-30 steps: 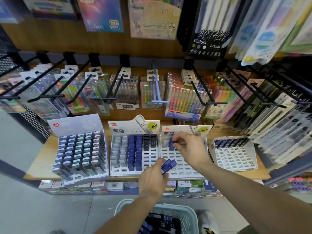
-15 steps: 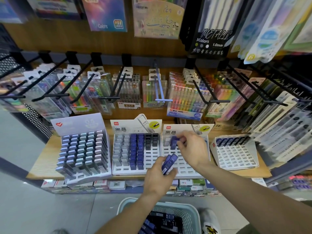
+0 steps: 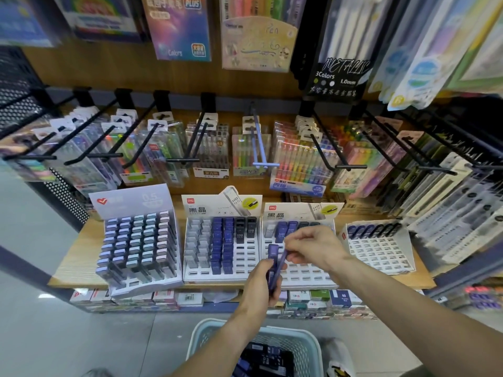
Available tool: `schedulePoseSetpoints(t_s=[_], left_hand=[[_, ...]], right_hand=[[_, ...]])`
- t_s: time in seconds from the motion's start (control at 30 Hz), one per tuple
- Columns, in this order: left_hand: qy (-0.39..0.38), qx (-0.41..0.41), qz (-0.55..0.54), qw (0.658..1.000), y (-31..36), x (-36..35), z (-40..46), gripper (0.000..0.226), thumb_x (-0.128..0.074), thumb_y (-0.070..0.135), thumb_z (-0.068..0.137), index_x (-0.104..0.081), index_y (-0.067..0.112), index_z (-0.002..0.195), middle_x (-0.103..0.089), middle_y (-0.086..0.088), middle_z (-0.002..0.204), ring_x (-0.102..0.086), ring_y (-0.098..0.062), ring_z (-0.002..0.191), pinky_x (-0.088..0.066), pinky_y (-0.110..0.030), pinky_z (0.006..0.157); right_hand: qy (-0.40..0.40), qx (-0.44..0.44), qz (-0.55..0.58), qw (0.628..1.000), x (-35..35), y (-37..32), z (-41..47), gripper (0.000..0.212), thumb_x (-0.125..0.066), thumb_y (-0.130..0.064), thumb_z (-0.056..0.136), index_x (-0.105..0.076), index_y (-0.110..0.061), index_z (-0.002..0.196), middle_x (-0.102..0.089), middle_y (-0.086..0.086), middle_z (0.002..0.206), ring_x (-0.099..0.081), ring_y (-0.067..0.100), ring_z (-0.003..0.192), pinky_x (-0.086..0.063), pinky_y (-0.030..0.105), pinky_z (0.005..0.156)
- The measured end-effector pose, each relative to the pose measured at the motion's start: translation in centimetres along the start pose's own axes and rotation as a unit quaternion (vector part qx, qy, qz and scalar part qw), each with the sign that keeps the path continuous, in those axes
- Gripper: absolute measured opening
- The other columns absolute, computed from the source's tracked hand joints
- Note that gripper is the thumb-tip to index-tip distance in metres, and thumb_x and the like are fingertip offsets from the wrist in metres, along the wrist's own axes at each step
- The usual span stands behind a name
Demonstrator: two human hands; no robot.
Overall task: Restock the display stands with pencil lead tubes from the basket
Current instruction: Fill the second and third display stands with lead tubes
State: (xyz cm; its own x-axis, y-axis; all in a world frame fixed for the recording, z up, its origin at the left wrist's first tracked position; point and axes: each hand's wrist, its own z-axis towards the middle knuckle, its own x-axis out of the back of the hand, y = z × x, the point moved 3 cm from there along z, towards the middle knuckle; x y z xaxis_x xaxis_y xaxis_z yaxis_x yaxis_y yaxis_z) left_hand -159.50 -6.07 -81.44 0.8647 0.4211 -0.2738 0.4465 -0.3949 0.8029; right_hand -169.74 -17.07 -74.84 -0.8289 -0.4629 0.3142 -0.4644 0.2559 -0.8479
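Note:
My left hand [image 3: 262, 281] grips a small bunch of blue pencil lead tubes [image 3: 273, 254] in front of the third white display stand [image 3: 304, 276]. My right hand [image 3: 313, 247] pinches the top of one blue tube in that bunch. The third stand holds a few tubes [image 3: 284, 229] in its back row, and most of its slots are bare. The second stand [image 3: 221, 240] has grey, blue and black tubes. A pale green basket [image 3: 201, 336] with dark tubes stands on the floor below my arms.
A full stand of grey-blue tubes [image 3: 136, 240] sits at the left of the wooden shelf [image 3: 79, 257]. A fourth stand [image 3: 378, 248] at the right has one back row filled. Black pegs [image 3: 321, 153] with hanging pen packs jut out above the stands. Small boxes [image 3: 313, 297] lie under the shelf.
My right hand has drawn back from the third stand's back row, where a blue tube now stands, to the bunch in my left hand. The view has moved closer to the shelf.

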Motion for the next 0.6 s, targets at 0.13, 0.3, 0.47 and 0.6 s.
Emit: schedulePoseSetpoints(t_s=[0.13, 0.3, 0.47, 0.6], left_hand=[[0.011, -0.008, -0.029, 0.999, 0.2, -0.2, 0.0, 0.020, -0.047, 0.016, 0.106, -0.052, 0.006, 0.090, -0.053, -0.002, 0.060, -0.042, -0.017, 0.050, -0.028, -0.031, 0.050], [0.039, 0.001, -0.040, 0.998, 0.2, -0.2, -0.1, 0.019, -0.052, 0.020, 0.106, -0.063, 0.008, 0.097, -0.054, -0.003, 0.067, -0.044, -0.013, 0.049, -0.029, -0.027, 0.048], [0.073, 0.042, -0.111, 0.990, -0.6, 0.6, 0.7, 0.039, -0.038, 0.019, 0.109, -0.075, 0.004, 0.106, -0.062, -0.007, 0.077, -0.046, -0.015, 0.050, -0.033, -0.025, 0.043], [0.086, 0.056, -0.086, 0.991, -0.7, 0.5, 0.8, 0.036, -0.039, 0.017, 0.109, -0.073, 0.005, 0.109, -0.063, -0.010, 0.083, -0.050, -0.017, 0.055, -0.039, -0.025, 0.045]], right_hand=[[0.015, 0.036, 0.024, 0.999, 1.1, 0.0, 0.7, 0.016, -0.071, 0.005, 0.086, -0.072, -0.003, 0.099, -0.077, 0.013, 0.083, -0.075, 0.024, 0.082, -0.063, 0.034, 0.080], [0.035, 0.065, 0.028, 0.997, 1.5, -0.5, 0.9, 0.017, -0.078, 0.003, 0.082, -0.074, -0.009, 0.093, -0.075, 0.012, 0.081, -0.074, 0.022, 0.079, -0.061, 0.029, 0.075], [0.176, 0.191, -0.118, 0.958, 3.8, -1.2, 1.6, 0.018, -0.076, -0.004, 0.085, -0.072, -0.020, 0.091, -0.071, -0.009, 0.088, -0.068, 0.006, 0.081, -0.052, 0.010, 0.069], [0.163, 0.229, -0.201, 0.938, 3.0, 0.1, 1.8, 0.020, -0.075, -0.008, 0.087, -0.070, -0.027, 0.091, -0.071, -0.017, 0.087, -0.065, -0.005, 0.082, -0.054, 0.012, 0.075]])
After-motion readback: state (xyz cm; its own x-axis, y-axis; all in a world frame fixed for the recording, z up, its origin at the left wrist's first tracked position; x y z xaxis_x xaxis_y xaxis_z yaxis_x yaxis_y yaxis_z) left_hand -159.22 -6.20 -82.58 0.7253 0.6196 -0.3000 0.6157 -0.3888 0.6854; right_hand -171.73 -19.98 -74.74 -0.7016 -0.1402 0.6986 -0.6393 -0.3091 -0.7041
